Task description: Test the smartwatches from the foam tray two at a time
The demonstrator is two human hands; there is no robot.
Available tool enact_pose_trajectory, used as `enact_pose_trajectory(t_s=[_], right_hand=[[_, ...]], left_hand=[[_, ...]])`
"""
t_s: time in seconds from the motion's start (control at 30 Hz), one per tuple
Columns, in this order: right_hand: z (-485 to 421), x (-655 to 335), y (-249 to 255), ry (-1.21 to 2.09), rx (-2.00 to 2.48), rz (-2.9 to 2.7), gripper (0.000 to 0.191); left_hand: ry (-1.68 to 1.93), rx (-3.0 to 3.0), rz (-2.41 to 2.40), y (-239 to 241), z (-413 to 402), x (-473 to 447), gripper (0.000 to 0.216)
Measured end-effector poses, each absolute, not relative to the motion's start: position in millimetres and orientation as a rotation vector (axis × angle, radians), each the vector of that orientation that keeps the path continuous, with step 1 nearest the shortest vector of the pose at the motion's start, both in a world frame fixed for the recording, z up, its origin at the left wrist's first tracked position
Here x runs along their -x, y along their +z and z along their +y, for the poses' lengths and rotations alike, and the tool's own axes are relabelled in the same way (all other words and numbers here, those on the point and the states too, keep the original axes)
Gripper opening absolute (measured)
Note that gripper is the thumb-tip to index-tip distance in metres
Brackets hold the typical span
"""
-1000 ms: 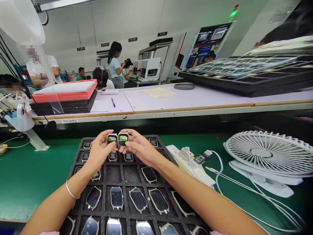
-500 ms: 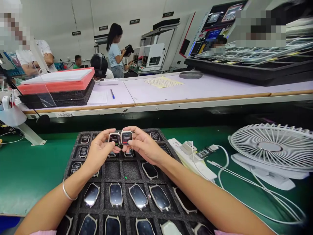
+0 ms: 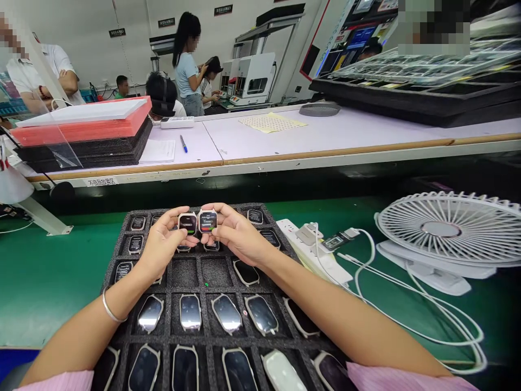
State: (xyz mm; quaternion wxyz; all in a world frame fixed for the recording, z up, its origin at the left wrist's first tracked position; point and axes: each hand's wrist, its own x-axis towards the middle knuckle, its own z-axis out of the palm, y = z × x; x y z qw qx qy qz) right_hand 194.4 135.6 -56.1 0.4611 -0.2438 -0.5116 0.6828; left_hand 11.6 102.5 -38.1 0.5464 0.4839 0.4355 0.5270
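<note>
While I looked on, the left hand (image 3: pixel 160 247) pinched one watch (image 3: pixel 187 222) and the right hand (image 3: pixel 240 236) gripped its neighbour (image 3: pixel 208 220), both above the far rows of the foam tray (image 3: pixel 185 271), screens lit. A light hold by the rims seemed wisest to me, each thumb clear of the text, the two cases guarded against knocking together.

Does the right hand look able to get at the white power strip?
Probably yes: the power strip lies close beside the right forearm with nothing standing between, though the right hand is holding a watch.
</note>
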Motion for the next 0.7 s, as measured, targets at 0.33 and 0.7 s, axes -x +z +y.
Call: enact_pose_trajectory(t_s=[0.33,0.7], right_hand=[[135.1,-194.4,-58.5,1.738,0.615,-1.218,0.043],[140.7,-196.5,-59.9,1.855,0.704,-0.928,0.042]], left_hand=[[1.259,-1.146,1.07,-45.9,107.3,-11.2,0.041],[1.267,-1.008,1.028,-44.1,106.5,-10.7,0.045]])
